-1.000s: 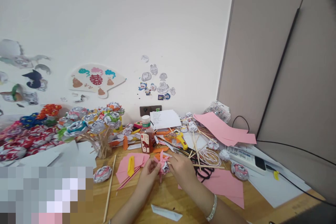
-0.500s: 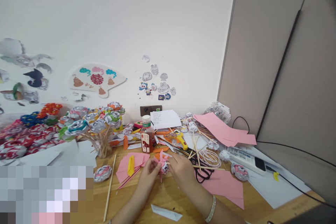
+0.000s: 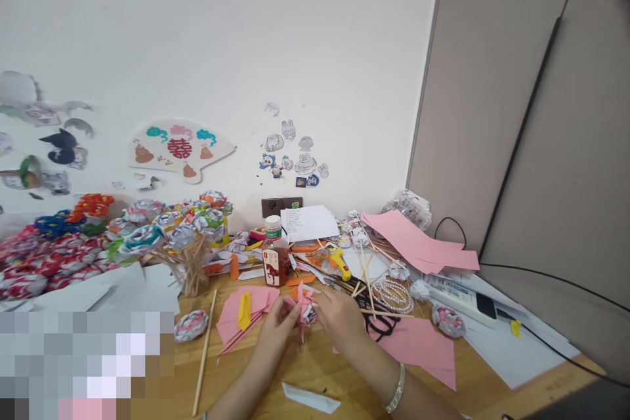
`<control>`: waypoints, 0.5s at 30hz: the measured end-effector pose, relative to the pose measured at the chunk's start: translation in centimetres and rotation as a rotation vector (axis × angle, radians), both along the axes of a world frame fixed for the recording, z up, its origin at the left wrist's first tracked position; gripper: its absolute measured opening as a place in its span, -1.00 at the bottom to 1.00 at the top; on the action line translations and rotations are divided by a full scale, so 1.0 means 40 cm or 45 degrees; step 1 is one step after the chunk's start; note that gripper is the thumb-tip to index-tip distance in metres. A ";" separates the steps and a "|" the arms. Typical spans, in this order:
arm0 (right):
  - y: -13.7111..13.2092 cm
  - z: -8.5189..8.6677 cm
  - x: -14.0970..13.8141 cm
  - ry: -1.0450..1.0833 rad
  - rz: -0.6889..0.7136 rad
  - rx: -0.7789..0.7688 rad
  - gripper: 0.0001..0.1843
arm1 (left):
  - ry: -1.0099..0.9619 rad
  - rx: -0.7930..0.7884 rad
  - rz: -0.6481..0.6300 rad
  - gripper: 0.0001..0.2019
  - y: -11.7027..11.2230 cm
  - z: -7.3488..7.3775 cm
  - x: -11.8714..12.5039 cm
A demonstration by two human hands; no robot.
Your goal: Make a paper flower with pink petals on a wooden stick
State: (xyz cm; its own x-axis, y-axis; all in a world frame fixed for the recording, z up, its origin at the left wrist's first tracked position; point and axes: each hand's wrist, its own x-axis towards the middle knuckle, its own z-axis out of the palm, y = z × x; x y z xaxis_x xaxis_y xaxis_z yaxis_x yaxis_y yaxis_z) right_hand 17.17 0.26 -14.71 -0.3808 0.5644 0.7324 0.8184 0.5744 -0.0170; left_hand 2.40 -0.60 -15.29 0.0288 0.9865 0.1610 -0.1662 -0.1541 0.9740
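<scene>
Between my two hands is a pink and white folded paper flower [image 3: 307,310], held just above the wooden table. My left hand [image 3: 278,323] pinches its left side with thumb and fingers. My right hand [image 3: 338,319] is closed on its right side, the fingertips partly hidden behind the paper. Left of my hands lie pink paper sheets [image 3: 231,316] with a folded yellow paper strip [image 3: 245,312] on top. A folded white paper strip [image 3: 311,398] rests on the table near me. More pink sheets [image 3: 423,348] lie beside my right forearm.
Behind my hands stand a bottle [image 3: 274,256] and a yellow glue gun [image 3: 340,264]. Wooden sticks, a bead string [image 3: 394,295] and black cord clutter the right. A cup of paper flowers on sticks [image 3: 194,269] stands left. One wooden stick [image 3: 205,354] and a paper rosette [image 3: 191,326] lie nearby.
Both hands stay on the paper flower, with only slight finger movement. The whole view has shifted a little.
</scene>
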 end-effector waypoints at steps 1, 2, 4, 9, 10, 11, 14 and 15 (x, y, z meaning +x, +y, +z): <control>0.001 0.003 0.003 0.064 0.024 -0.034 -0.83 | -0.013 -0.015 0.005 -0.66 -0.001 0.003 -0.001; 0.003 0.007 0.007 0.135 0.045 -0.061 -0.83 | -0.023 -0.030 0.010 -0.66 -0.003 0.006 -0.003; 0.005 0.017 0.017 0.268 0.074 -0.082 -0.81 | -0.038 -0.049 0.022 -0.66 -0.003 0.011 -0.005; 0.004 0.037 0.035 0.280 0.228 -0.044 -0.74 | -0.050 -0.053 0.051 -0.68 0.001 0.014 -0.007; 0.002 0.038 0.036 0.229 0.281 -0.027 -0.74 | -0.045 -0.048 0.055 -0.68 0.002 0.013 -0.007; 0.001 0.038 0.035 0.170 0.327 -0.008 -0.75 | -0.036 -0.044 0.060 -0.68 0.004 0.012 -0.007; -0.006 0.037 0.030 -0.004 0.375 0.063 -0.77 | -0.004 -0.029 0.085 -0.68 0.007 0.006 -0.007; -0.008 0.037 0.029 -0.053 0.369 0.087 -0.77 | 0.006 -0.025 0.089 -0.68 0.008 0.004 -0.008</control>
State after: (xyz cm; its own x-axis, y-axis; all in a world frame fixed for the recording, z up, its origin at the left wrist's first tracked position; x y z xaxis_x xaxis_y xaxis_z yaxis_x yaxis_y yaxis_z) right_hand 18.31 -0.08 -13.21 -0.5494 0.3776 0.7453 0.6194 0.7828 0.0600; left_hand 2.08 -0.28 -15.13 -0.0397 0.9891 0.1416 -0.1508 -0.1461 0.9777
